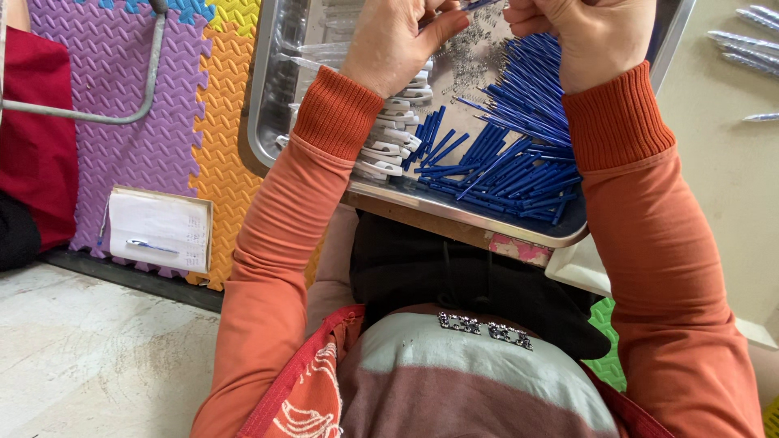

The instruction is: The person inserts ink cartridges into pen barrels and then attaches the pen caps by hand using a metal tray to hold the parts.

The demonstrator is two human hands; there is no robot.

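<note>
A: What are the hands doing?

B: Both are up over the far part of the tray (268,122). The left hand (398,40) is curled shut, thumb pressed against a thin blue rod (479,5) that runs across to the right hand (584,36). That one is a closed fist too; I cannot tell whether it grips the same rod, since its fingers hide the end.

A: And under them?

B: Just below the right hand lies a heap of blue rods (511,154), fanned out toward the wrist. Below the left wrist sits a row of white clips (389,138), touching the heap's edge. Between the hands, on the tray floor, is a scatter of tiny springs (471,57).

A: Anything off to the side?

B: Well left of the left arm, a notepad (158,229) rests on foam mats (105,65). Beyond the right hand, silver pens (742,49) lie on a pale floor.
</note>
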